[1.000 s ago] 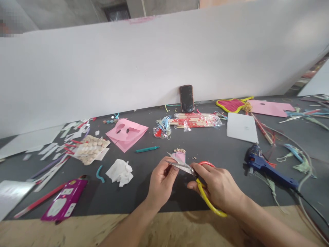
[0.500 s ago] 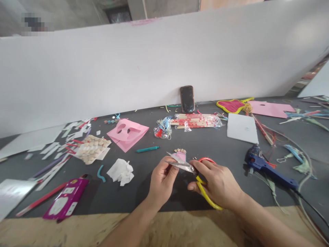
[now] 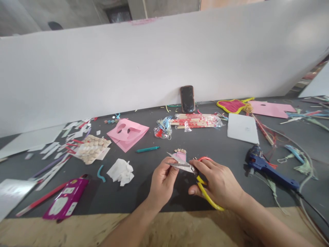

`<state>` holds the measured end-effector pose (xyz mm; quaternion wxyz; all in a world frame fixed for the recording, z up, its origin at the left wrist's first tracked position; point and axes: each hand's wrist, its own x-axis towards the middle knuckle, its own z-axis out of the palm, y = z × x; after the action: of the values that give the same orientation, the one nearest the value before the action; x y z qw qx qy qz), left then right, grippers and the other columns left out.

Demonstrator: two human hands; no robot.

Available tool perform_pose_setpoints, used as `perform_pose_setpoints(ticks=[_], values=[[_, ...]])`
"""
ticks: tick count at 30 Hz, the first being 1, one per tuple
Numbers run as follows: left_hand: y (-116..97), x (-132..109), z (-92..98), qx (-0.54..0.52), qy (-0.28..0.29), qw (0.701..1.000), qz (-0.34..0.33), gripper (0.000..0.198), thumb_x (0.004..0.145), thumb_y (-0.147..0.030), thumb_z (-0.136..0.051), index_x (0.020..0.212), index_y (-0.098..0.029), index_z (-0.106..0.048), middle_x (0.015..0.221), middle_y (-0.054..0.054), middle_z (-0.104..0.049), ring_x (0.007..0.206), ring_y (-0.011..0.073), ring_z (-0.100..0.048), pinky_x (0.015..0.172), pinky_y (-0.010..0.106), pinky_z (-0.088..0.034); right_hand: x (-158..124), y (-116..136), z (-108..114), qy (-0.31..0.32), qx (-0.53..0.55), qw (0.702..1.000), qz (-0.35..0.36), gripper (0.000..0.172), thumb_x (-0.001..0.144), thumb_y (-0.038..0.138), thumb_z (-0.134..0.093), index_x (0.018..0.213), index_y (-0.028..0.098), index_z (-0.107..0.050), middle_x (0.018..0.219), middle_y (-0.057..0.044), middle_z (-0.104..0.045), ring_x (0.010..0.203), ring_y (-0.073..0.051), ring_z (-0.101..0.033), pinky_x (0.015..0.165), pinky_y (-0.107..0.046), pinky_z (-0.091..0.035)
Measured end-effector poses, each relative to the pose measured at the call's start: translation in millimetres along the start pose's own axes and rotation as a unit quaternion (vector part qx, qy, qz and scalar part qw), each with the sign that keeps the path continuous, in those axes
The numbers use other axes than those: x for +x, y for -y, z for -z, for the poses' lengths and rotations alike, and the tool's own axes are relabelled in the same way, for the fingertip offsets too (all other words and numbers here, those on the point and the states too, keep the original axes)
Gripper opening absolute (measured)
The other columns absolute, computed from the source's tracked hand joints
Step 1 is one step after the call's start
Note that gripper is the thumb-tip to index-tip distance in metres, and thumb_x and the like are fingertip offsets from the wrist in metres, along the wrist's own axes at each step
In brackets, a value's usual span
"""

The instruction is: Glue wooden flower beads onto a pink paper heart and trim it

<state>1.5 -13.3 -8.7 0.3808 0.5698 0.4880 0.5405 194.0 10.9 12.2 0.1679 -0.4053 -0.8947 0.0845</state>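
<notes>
Two hands at work: left hand and right hand gripping yellow-handled scissors

The left hand is pinching the narrow, almost closed silver blades between thumb and fingers, while the right hand is curling around the handles, with the red finger loop showing above its knuckles. Whether the blades are biting into anything, I cannot tell. A small piece of pink card is sitting just beyond the blades, with tan beads clustered along its top edge.

The scissors are hovering over a dark work mat. Just to their right, a blue hot glue gun is lying with its cord trailing away. A crumpled white tissue and a bent teal strip are resting to their left, and a teal marker is lying a little beyond them. Farther left and beyond, a pink card mask with two eyeholes is lying flat. Well beyond the scissors, a black smartphone is standing propped upright, and a plastic bag of red-and-cream sticks is lying just in front of it, while a magenta packet is lying well to the left
</notes>
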Motion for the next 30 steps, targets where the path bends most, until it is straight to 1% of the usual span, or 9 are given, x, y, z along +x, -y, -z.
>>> perform_pose_setpoints(ticks=[4, 11, 15, 19, 23, 30], values=[[-0.3, 0.2, 0.2, 0.001, 0.01, 1.0, 0.005, 0.02, 0.092, -0.032, -0.049, 0.083, -0.018, -0.06, 0.082, 0.003, -0.061, 0.077, 0.0154, -0.057, 0.065, 0.023, -0.042, -0.6, 0.1, 0.1, -0.001, 0.003, 1.0, 0.003, 0.066, 0.081, 0.07, -0.048, 0.117, 0.016, -0.056, 0.093, -0.013, -0.067, 0.084, -0.025, -0.064, 0.07, -0.032, -0.049], [3.4, 0.3, 0.8, 0.001, 0.003, 1.0, 0.012, 0.02, 0.091, -0.033, -0.05, 0.083, -0.018, -0.059, 0.079, 0.001, -0.059, 0.071, 0.0137, -0.055, 0.062, 0.023, -0.041, -0.3, 0.8, -3.0, 0.007, -0.018, 1.0, -0.016, 0.061, 0.085, 0.067, -0.042, 0.117, 0.017, -0.056, 0.093, -0.012, -0.068, 0.08, -0.024, -0.066, 0.065, -0.031, -0.049], [1.8, 0.8, 0.5, 0.005, 0.009, 1.0, 0.023, 0.024, 0.09, -0.036, -0.05, 0.078, -0.017, -0.058, 0.075, 0.001, -0.057, 0.067, 0.0136, -0.053, 0.061, 0.023, -0.041, -2.4, 0.1, -6.3, 0.001, -0.014, 1.0, -0.007, 0.057, 0.091, 0.062, -0.035, 0.116, 0.016, -0.057, 0.092, -0.011, -0.069, 0.075, -0.022, -0.067, 0.062, -0.029, -0.048], [-1.5, 0.8, -0.3, 0.015, 0.006, 1.0, 0.019, 0.025, 0.09, -0.036, -0.05, 0.075, -0.017, -0.058, 0.077, 0.002, -0.059, 0.07, 0.0149, -0.055, 0.061, 0.024, -0.041, -3.9, 1.2, -6.5, 0.003, -0.022, 1.0, -0.007, 0.056, 0.093, 0.061, -0.031, 0.113, 0.015, -0.057, 0.087, -0.011, -0.07, 0.072, -0.022, -0.067, 0.059, -0.029, -0.047], [-3.1, 0.1, -1.0, 0.013, 0.006, 1.0, 0.016, 0.026, 0.09, -0.036, -0.05, 0.073, -0.018, -0.056, 0.076, 0.002, -0.059, 0.069, 0.0143, -0.054, 0.06, 0.023, -0.041, -4.5, 4.0, -3.7, 0.006, -0.039, 0.999, -0.008, 0.052, 0.094, 0.058, -0.032, 0.111, 0.017, -0.058, 0.083, -0.009, -0.07, 0.069, -0.021, -0.067, 0.055, -0.027, -0.043], [-2.7, -0.4, -2.8, -0.009, -0.001, 1.0, 0.025, 0.026, 0.089, -0.038, -0.052, 0.073, -0.017, -0.056, 0.074, 0.001, -0.055, 0.063, 0.0125, -0.049, 0.057, 0.022, -0.039, -7.0, 6.7, -1.0, 0.004, -0.056, 0.998, -0.019, 0.042, 0.094, 0.054, -0.04, 0.104, 0.018, -0.059, 0.077, -0.007, -0.071, 0.064, -0.02, -0.066, 0.051, -0.025, -0.039]])
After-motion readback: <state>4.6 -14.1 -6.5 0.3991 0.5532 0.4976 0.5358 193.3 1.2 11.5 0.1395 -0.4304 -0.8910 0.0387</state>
